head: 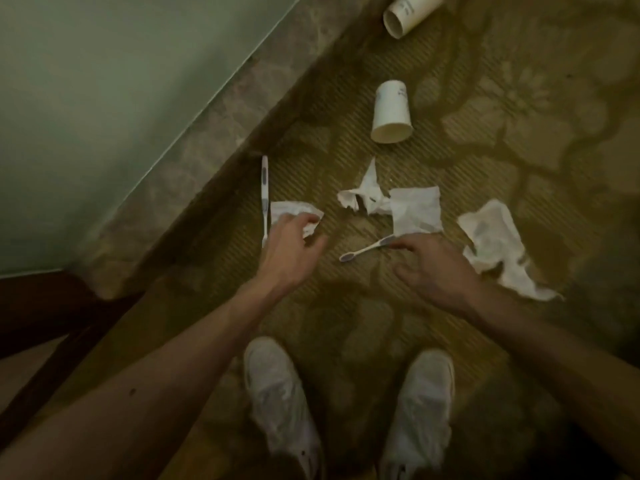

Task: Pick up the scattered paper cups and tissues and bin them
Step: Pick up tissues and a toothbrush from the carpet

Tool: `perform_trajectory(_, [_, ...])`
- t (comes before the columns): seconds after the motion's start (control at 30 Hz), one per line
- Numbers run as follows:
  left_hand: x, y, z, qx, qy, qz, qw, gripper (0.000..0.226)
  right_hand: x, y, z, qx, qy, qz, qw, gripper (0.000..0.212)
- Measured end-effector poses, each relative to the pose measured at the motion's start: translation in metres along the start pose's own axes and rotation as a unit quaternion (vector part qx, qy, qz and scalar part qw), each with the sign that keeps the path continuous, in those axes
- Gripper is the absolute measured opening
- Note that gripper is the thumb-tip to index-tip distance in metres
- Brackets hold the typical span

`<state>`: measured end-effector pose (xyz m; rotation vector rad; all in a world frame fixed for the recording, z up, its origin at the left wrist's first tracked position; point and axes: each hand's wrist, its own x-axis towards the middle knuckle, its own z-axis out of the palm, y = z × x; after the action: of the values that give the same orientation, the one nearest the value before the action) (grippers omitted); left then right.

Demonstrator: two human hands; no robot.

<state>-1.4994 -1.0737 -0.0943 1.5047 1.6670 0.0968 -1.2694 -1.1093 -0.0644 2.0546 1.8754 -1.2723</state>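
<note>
Litter lies on a patterned carpet. My left hand reaches down to a crumpled tissue, with fingers curled over it and part of it showing between fingers and thumb. My right hand is spread low over the carpet, its fingertips at the handle of a toothbrush and the lower edge of a flat tissue. A twisted tissue adjoins that one. A larger tissue lies to the right of my right hand. Two paper cups lie on their sides further off, the nearer cup and the farther cup.
A second toothbrush lies beside the left tissue, along a marble threshold strip that borders a pale green wall. Dark wood trim is at the lower left. My two white shoes stand just below the hands.
</note>
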Motion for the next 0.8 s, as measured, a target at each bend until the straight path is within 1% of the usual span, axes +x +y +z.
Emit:
perform_trajectory(0.07, [0.030,-0.022,0.017,0.068,0.045,0.050,0.995,0.045,0.029,0.022,0.018,-0.060,0.035,-0.037,0.997,0.042])
perform_trajectory(0.13, [0.047,-0.046,0.034,0.118,0.078,0.098,0.985,0.048,0.052,0.041,0.037,-0.137,0.070,-0.094,0.984,0.050])
perform_trajectory(0.17, [0.052,-0.058,0.042,0.143,0.090,0.130,0.977,0.046,0.062,0.050,0.045,-0.173,0.079,-0.118,0.975,0.051])
perform_trajectory(0.2, [0.055,-0.070,0.051,0.167,0.100,0.168,0.966,0.042,0.070,0.058,0.053,-0.202,0.079,-0.134,0.967,0.048])
perform_trajectory(0.27, [0.062,-0.090,0.063,0.203,0.129,0.241,0.940,0.031,0.084,0.071,0.065,-0.237,0.073,-0.167,0.954,0.034])
perform_trajectory(0.3, [0.067,-0.097,0.066,0.208,0.145,0.267,0.930,0.024,0.089,0.076,0.069,-0.247,0.076,-0.181,0.949,0.029])
perform_trajectory(0.37, [0.081,-0.102,0.067,0.188,0.177,0.288,0.922,0.012,0.095,0.082,0.073,-0.255,0.083,-0.205,0.941,0.024])
perform_trajectory(0.43, [0.088,-0.095,0.063,0.151,0.205,0.276,0.927,0.008,0.096,0.080,0.070,-0.256,0.082,-0.228,0.936,0.022])
perform_trajectory(0.57, [0.079,-0.076,0.055,0.067,0.241,0.214,0.944,0.019,0.088,0.064,0.057,-0.202,0.129,-0.255,0.937,0.016])
perform_trajectory(0.63, [0.074,-0.074,0.050,0.047,0.267,0.150,0.951,0.021,0.083,0.055,0.055,-0.194,0.148,-0.256,0.935,0.019])
perform_trajectory(0.7, [0.076,-0.077,0.041,0.062,0.291,0.056,0.953,0.024,0.084,0.047,0.057,-0.186,0.177,-0.254,0.933,0.028])
perform_trajectory(0.73, [0.079,-0.080,0.037,0.077,0.292,0.010,0.953,0.029,0.087,0.044,0.059,-0.181,0.189,-0.241,0.935,0.030])
perform_trajectory(0.8, [0.085,-0.088,0.030,0.100,0.262,-0.061,0.958,0.041,0.099,0.040,0.062,-0.176,0.212,-0.195,0.941,0.030])
